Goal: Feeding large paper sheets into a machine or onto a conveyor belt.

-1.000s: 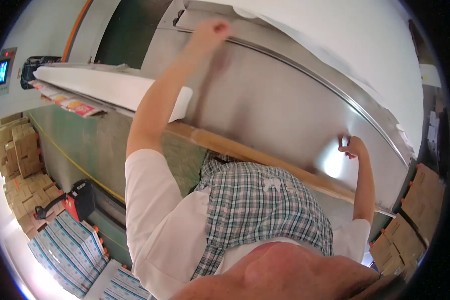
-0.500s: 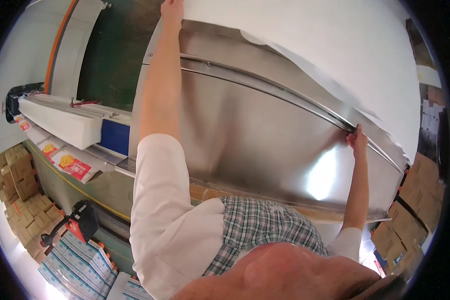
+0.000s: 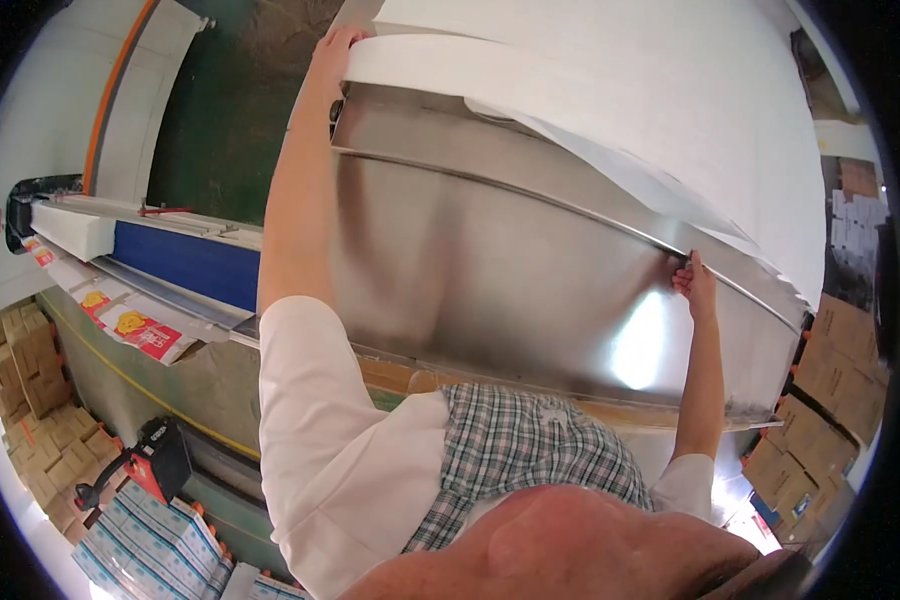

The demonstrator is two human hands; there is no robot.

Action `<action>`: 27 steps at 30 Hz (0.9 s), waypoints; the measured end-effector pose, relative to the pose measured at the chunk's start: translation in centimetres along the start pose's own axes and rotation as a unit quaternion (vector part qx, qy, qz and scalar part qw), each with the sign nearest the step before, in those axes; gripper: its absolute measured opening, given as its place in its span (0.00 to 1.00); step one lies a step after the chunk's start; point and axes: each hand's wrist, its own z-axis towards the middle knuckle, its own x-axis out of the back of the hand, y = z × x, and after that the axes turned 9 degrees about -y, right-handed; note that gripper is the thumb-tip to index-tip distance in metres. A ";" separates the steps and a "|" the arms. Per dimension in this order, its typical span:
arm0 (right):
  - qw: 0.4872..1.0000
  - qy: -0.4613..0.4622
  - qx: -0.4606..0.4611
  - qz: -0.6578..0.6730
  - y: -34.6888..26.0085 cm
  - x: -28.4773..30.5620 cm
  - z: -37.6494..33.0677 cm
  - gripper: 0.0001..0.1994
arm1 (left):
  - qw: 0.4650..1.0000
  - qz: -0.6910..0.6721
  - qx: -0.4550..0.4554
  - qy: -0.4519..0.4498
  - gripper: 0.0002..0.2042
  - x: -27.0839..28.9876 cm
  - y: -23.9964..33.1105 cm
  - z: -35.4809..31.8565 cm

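Note:
White sheet material, with a curled loose edge, lies across the far side of a brushed-metal table. At its far left corner my left hand is closed, fingers bent over the white edge; the fingertips are partly hidden. Across the metal runs a thin metal rail. Toward its right end my right hand is closed round the rail, below the sheet's ragged edge.
At left, a conveyor with a blue belt carries a white block. Printed red-and-white packaging hangs beside it. A red-and-black machine stands near blue-and-white boxes. Brown cartons are stacked at right.
My left hand has come slightly nearer and left, with the white corner now nearer too. My right hand has shifted slightly left. The white block has moved farther along the belt.

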 end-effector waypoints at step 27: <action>0.693 -0.088 0.522 -0.490 -17.4 -41.3 -0.3 0.13 | 0.598 0.753 -0.120 -0.245 0.42 -6.1 -1.2 -5.7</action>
